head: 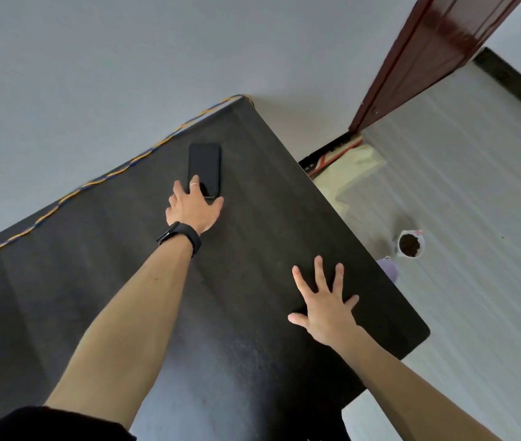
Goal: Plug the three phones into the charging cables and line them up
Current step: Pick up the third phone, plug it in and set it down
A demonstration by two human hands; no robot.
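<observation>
Phone, black slab, screen dark [204,165], lies flat on dark wood-grain table [252,361] near far edge, close to wall. Only one phone visible. Left hand [193,206], black watch band at wrist, fingers on phone's near end; whether clamped or just touching, cannot tell. Right hand [324,305] spread wide, holding nothing, over table near right edge. Yellow-blue twisted cord [71,195] runs along table's back edge; no charging plug seen. Step: likely taking the first phone. Next: find cable end, bring phone to it.

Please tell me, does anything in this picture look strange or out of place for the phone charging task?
Yes. Only one phone shows on the dark table, under the left hand, with no cable visibly plugged in. The right hand is spread flat and empty. A cup of dark material stands on the floor.
</observation>
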